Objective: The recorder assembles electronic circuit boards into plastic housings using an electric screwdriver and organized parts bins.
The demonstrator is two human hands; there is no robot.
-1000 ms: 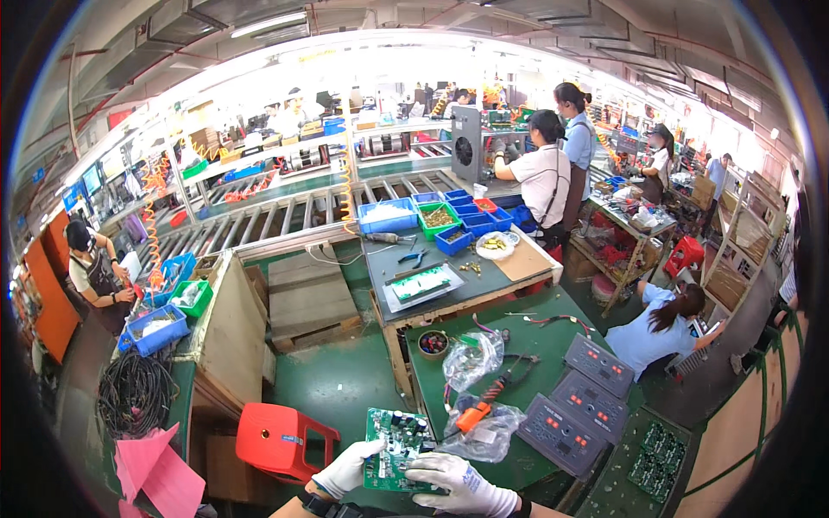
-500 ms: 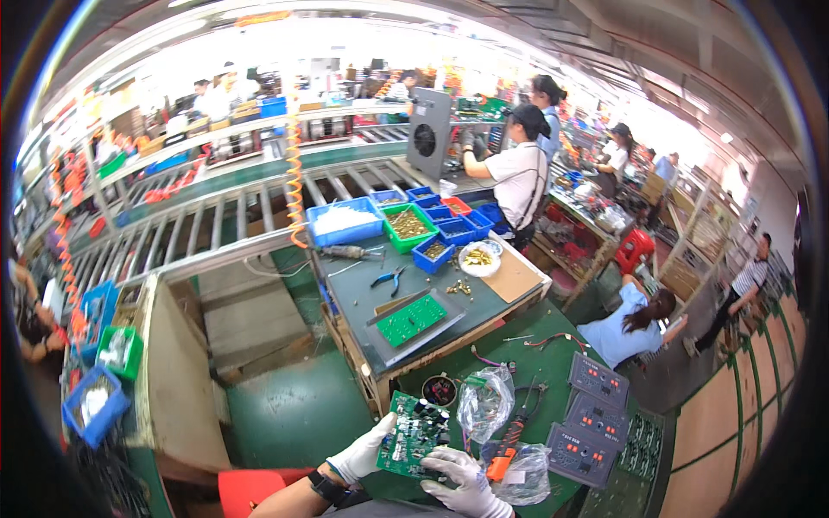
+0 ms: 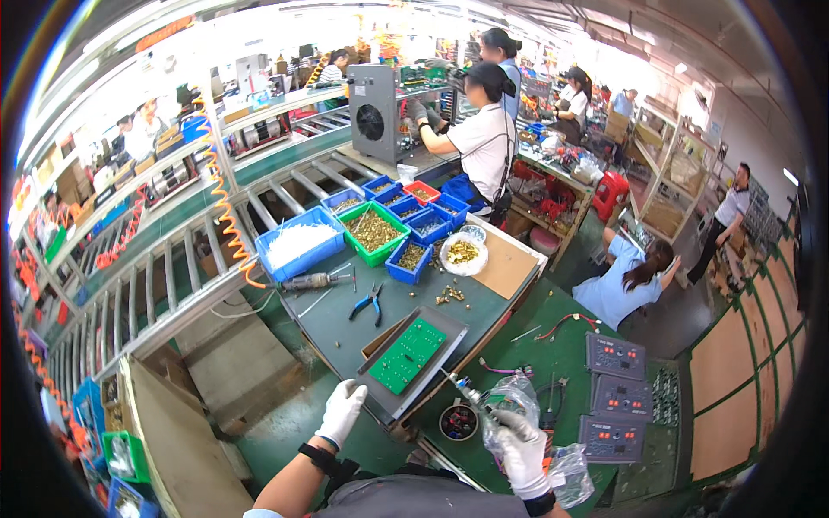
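Note:
My left hand [image 3: 343, 413], in a white glove, is held just off the near left corner of a grey metal tray [image 3: 450, 332], with its fingers loosely apart and nothing in them. A green circuit board [image 3: 408, 356] lies in that tray. White-gloved too, my right hand [image 3: 522, 451] is closed around a silver screwdriver-like tool [image 3: 471, 393], whose thin tip points toward the tray's near edge. The grip is partly blurred. Clear plastic bags [image 3: 511, 395] lie beneath and beside this hand. Near the tool stands a round dark container [image 3: 458, 421] with small parts.
Blue-handled pliers [image 3: 366, 306] and a grey hand tool [image 3: 308, 282] lie on the bench behind the tray. Several bins, including a green bin of brass parts [image 3: 373, 233], stand farther back. Grey control panels [image 3: 615, 395] are at right. A co-worker [image 3: 484, 142] stands beyond the bench.
The component-covered circuit board has left my hands and is no longer visible. My left hand has moved toward the tray; my right now holds the silver tool. The view has shifted.

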